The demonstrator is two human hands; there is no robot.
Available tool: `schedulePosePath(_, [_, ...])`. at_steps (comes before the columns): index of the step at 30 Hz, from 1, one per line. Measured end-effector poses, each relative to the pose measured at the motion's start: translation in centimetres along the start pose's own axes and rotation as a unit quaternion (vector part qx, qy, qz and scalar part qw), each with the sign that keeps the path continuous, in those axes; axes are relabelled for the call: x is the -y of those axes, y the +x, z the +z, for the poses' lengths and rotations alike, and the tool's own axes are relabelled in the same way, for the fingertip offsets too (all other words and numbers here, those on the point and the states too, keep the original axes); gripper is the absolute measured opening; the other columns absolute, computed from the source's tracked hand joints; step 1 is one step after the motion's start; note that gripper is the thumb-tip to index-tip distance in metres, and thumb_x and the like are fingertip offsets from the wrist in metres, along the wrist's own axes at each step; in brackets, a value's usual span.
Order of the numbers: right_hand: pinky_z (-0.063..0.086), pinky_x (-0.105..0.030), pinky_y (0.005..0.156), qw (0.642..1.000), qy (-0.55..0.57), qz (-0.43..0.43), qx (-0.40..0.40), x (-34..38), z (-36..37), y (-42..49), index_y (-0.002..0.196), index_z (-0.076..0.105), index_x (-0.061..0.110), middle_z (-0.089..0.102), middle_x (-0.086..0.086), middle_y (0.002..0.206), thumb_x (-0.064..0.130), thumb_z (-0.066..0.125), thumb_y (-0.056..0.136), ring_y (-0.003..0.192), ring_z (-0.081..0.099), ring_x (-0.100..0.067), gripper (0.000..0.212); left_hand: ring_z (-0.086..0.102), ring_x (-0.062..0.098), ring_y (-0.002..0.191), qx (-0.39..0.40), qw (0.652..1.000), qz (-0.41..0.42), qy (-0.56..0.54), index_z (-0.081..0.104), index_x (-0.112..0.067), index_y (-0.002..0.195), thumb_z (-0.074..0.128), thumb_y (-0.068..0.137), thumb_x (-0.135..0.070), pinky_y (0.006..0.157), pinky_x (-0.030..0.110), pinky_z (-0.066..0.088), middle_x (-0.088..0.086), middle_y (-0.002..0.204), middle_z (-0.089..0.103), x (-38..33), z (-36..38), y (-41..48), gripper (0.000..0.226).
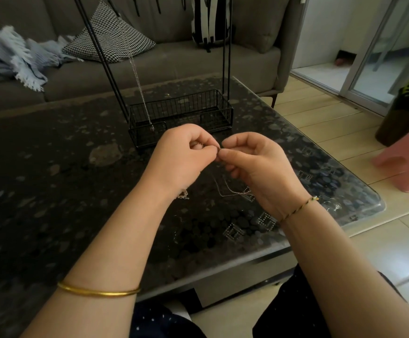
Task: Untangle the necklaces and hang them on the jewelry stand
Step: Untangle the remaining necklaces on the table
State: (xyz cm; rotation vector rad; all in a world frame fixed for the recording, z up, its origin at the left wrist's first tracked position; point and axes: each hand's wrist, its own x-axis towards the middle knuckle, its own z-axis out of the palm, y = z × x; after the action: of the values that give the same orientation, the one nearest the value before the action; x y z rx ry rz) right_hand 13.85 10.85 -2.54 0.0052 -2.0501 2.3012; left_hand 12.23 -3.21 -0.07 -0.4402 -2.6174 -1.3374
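Observation:
My left hand and my right hand meet fingertip to fingertip above the dark table, both pinching a thin gold necklace chain. The chain droops in a loop between my wrists down to the tabletop. A small pale tangle of chain lies on the table just under my left wrist. The black wire jewelry stand sits right behind my hands, with its basket base and tall uprights. One silver necklace hangs from the stand, its pendant low at the basket's front left.
The dark speckled glass-topped table ends at a rounded corner on the right. A grey sofa with cushions and a blue throw stands behind it. A pink stool is on the tiled floor at right.

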Motion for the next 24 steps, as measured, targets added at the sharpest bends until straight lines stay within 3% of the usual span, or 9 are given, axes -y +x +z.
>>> schedulePosePath(6, [0.037, -0.017, 0.050, 0.995, 0.042, 0.081, 0.038, 0.23, -0.03, -0.07, 0.083, 0.063, 0.008, 0.059, -0.002, 0.063, 0.006, 0.058, 0.089, 0.052, 0.045, -0.006, 0.008, 0.042, -0.002, 0.052, 0.004, 0.999, 0.029, 0.023, 0.064, -0.026, 0.075, 0.064, 0.086, -0.008, 0.053, 0.008, 0.036, -0.012, 0.057, 0.042, -0.12, -0.06, -0.13, 0.021])
schedulePosePath(18, [0.029, -0.024, 0.051, 0.992, 0.007, 0.118, 0.041, 0.41, 0.11, -0.02, 0.061, 0.063, 0.013, 0.052, -0.001, 0.054, 0.010, 0.056, 0.090, 0.051, 0.039, -0.010, 0.030, 0.044, -0.001, 0.063, 0.002, 0.989, 0.092, 0.120, 0.064, -0.020, 0.080, 0.062, 0.085, -0.008, 0.062, 0.004, 0.035, -0.010, 0.067, 0.043, -0.29, 0.10, -0.43, 0.013])
schedulePosePath(24, [0.026, -0.020, 0.047, 0.989, 0.052, 0.134, 0.026, 0.21, 0.42, 0.08, 0.058, 0.058, 0.012, 0.047, 0.002, 0.050, 0.006, 0.054, 0.091, 0.046, 0.036, -0.007, 0.033, 0.044, 0.003, 0.064, -0.003, 0.986, 0.093, 0.137, 0.065, -0.019, 0.083, 0.061, 0.085, -0.009, 0.063, 0.003, 0.035, -0.010, 0.071, 0.044, -0.40, 0.10, -0.48, 0.011])
